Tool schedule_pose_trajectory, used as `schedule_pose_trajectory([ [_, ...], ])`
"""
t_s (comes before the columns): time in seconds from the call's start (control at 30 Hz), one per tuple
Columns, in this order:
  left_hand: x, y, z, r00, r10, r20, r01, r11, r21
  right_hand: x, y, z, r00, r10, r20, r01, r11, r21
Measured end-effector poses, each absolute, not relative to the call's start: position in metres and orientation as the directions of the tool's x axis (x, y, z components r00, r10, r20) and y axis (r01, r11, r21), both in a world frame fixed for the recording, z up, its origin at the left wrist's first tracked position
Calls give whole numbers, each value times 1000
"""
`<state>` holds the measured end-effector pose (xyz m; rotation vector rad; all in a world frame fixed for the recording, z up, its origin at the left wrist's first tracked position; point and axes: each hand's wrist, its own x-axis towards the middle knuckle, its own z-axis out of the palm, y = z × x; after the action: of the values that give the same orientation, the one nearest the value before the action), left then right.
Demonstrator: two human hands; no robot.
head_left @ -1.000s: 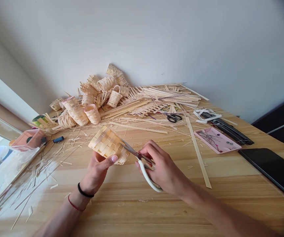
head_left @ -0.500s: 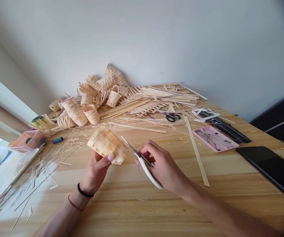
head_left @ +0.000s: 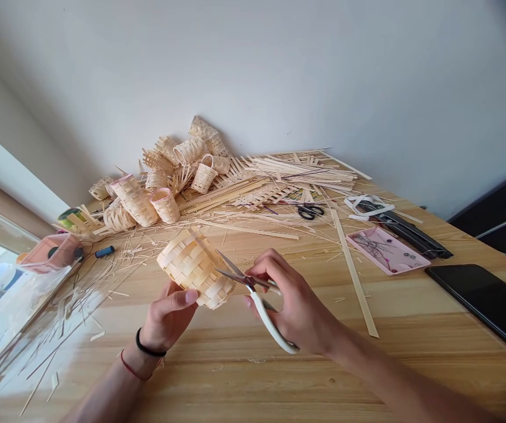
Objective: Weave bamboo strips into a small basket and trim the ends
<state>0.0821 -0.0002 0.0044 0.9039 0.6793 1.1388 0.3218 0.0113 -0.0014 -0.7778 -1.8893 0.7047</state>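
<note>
The left hand (head_left: 169,314) grips a woven bamboo basket (head_left: 195,270) just above the counter (head_left: 235,370) while the right hand (head_left: 294,305) closes round white-handled scissors (head_left: 253,288), blades parted at its edge: trimming is in hand, calling next for a clean snip

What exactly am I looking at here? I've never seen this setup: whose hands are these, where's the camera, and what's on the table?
There is no machine here. These are a person's own bare hands, filmed by one camera worn on the head, looking forward and down. The left hand holds a woven basket made of pale flat strips. The right hand holds white-handled scissors, with their open blades beside the basket. The wooden table carries a heap of similar baskets, loose strips, black-handled scissors, a pink tray and a dark flat device.
</note>
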Motion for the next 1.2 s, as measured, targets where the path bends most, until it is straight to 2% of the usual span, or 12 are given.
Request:
schedule_pose_trajectory([
  [0.33, 70, 5, 7, 202, 979, -31, -598, 148, 788, 324, 11, -2, -417, 740, 527, 154, 629, -762],
  [0.73, 68, 6, 7, 200, 978, -66, -565, 170, 807, 324, 11, -4, -464, 730, 502, 149, 623, -768],
  [1.2, 65, 10, 5, 138, 990, -31, -590, 107, 800, 323, 13, -4, -403, 749, 525, 195, 631, -751],
])
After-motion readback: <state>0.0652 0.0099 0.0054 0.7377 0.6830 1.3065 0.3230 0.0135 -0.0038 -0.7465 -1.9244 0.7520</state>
